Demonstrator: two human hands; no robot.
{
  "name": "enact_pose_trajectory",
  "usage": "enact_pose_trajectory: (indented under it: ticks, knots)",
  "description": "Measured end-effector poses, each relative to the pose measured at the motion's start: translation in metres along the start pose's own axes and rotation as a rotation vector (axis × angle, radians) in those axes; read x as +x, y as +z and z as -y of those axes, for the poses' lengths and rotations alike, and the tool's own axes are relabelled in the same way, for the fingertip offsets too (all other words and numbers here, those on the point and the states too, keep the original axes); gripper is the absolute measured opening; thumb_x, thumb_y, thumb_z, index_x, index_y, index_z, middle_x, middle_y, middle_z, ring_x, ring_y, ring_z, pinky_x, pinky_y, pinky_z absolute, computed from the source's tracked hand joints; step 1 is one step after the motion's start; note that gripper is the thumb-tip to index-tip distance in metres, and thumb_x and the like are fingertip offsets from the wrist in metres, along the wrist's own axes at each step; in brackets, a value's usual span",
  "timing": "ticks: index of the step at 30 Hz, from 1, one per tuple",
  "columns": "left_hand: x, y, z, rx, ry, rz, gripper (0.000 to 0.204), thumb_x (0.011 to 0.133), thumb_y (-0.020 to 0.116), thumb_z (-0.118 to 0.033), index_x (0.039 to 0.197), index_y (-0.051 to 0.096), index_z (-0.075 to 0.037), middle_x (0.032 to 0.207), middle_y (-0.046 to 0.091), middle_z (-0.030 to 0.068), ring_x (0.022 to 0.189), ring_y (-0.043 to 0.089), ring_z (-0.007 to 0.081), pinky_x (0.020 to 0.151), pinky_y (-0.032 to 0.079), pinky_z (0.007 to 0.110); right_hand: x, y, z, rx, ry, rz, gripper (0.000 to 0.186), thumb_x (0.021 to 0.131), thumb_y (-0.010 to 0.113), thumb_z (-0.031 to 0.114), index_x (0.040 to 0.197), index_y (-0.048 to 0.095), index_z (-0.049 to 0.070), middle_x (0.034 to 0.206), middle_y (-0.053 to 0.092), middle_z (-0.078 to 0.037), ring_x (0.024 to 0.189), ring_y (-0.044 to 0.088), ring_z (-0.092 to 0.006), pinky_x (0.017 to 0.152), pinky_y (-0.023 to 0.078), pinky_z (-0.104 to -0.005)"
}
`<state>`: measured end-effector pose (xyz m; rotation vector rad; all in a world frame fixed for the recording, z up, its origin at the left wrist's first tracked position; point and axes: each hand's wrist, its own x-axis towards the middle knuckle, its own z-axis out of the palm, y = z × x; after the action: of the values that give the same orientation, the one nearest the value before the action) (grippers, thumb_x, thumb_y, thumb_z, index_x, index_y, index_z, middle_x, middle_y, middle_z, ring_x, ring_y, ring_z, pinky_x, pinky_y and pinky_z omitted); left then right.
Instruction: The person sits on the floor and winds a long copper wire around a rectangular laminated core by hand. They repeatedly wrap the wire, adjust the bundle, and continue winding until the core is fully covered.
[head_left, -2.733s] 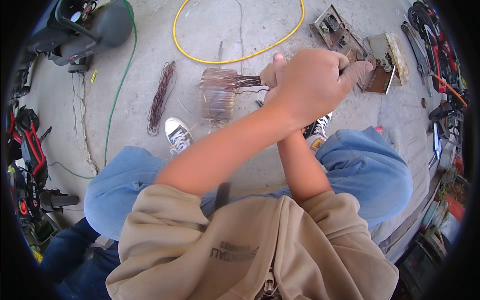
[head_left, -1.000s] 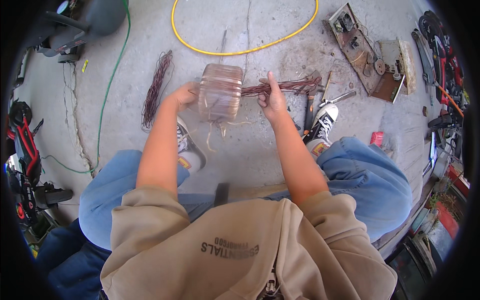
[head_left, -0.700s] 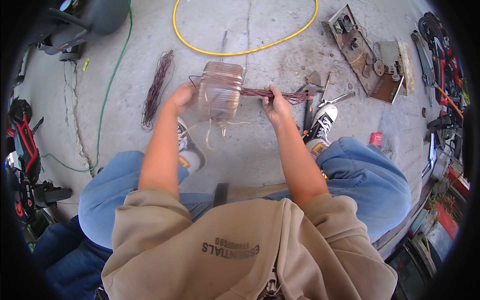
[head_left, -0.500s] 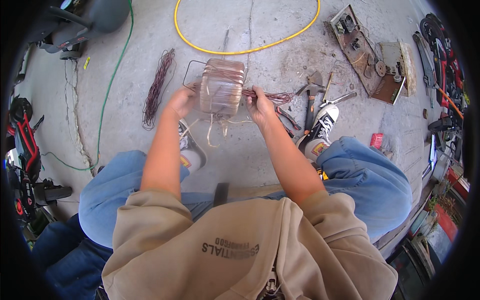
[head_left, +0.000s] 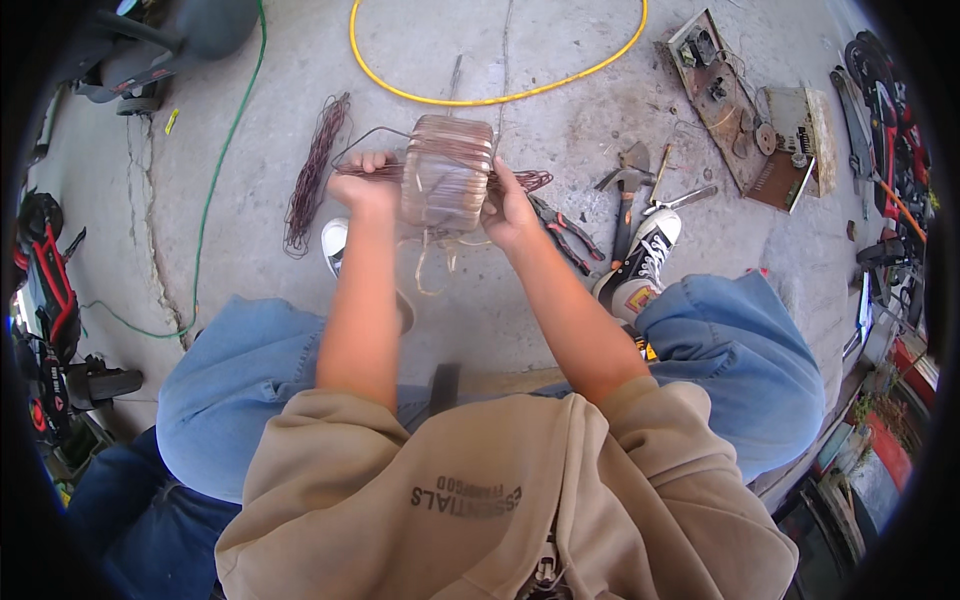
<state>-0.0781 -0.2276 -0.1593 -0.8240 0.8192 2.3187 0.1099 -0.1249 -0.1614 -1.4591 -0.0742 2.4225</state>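
A thick, barrel-shaped copper wire coil, with pale bands and loose whitish leads at its near end, is between my hands above the floor. A bundle of thin dark-red wire runs through it and sticks out on both sides. My left hand is closed round the bundle's left part, slightly blurred. My right hand grips the coil's right side, thumb up along it; its other fingers are partly hidden. A bent stiff wire loops out at the coil's upper left. Another dark-red wire bundle lies to the left.
Pliers, a hammer and a wrench-like tool lie by my right shoe. Farther right sits a rusty opened metal chassis. A yellow hose curves at the far side; a green hose runs along the left.
My left hand has moved off the coil's side onto the wire bundle, which now juts farther left and less to the right. My right hand has moved in against the coil.
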Motion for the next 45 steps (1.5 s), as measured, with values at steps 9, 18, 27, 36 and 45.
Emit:
enact_pose_trajectory:
  ticks: [9, 18, 27, 36, 45]
  knots:
    - [-0.053, 0.123, -0.089, 0.485, 0.448, 0.214, 0.021, 0.079, 0.031, -0.017, 0.06, 0.037, -0.011, 0.047, 0.032, 0.0023, 0.042, 0.03, 0.0152, 0.048, 0.031, 0.031, -0.034, -0.005, 0.064, -0.657, -0.497, -0.153, 0.046, 0.084, 0.071, 0.035, 0.11, 0.064, -0.002, 0.103, 0.067, -0.01, 0.058, 0.045, -0.0057, 0.05, 0.033, -0.0223]
    - [-0.152, 0.214, -0.044, 1.201, 0.634, 1.081, 0.041, 0.095, 0.03, -0.026, 0.074, 0.053, 0.002, 0.06, 0.053, 0.0094, 0.051, 0.049, 0.0157, 0.051, 0.042, 0.027, -0.156, 0.155, 0.08, -1.239, -1.003, 0.768, 0.073, 0.065, 0.085, 0.025, 0.128, 0.055, 0.001, 0.119, 0.063, -0.014, 0.119, 0.055, -0.0242, 0.105, 0.039, -0.0367]
    - [-0.182, 0.234, 0.022, 0.713, 0.021, 0.93, 0.043, 0.097, 0.032, -0.037, 0.088, 0.053, 0.0, 0.06, 0.053, 0.0099, 0.053, 0.049, 0.0185, 0.056, 0.04, 0.026, -0.136, 0.147, 0.068, -0.741, -0.91, 0.529, 0.018, 0.077, 0.071, 0.013, 0.071, 0.058, 0.003, 0.064, 0.055, 0.004, 0.06, 0.047, -0.0029, 0.052, 0.038, -0.0223]
    - [-0.128, 0.118, 0.04, 1.847, 0.058, 1.363, 0.078, 0.067, 0.083, -0.042, 0.122, 0.051, 0.003, 0.111, 0.063, 0.021, 0.11, 0.059, 0.0327, 0.093, 0.045, 0.039, -0.146, 0.13, 0.111, -0.391, -0.709, 0.336, 0.039, 0.089, 0.065, 0.024, 0.06, 0.042, 0.012, 0.051, 0.041, 0.0, 0.043, 0.037, -0.0105, 0.042, 0.029, -0.0271]
    - [-0.131, 0.085, 0.087, 1.762, 0.253, 0.983, 0.029, 0.085, 0.067, -0.03, 0.087, 0.06, -0.001, 0.068, 0.061, 0.0163, 0.067, 0.062, 0.0334, 0.062, 0.047, 0.041, -0.163, 0.111, 0.138, -0.46, -0.808, 0.711, 0.031, 0.095, 0.053, 0.034, 0.082, 0.058, 0.007, 0.065, 0.048, -0.002, 0.068, 0.051, -0.0177, 0.068, 0.044, -0.0345]
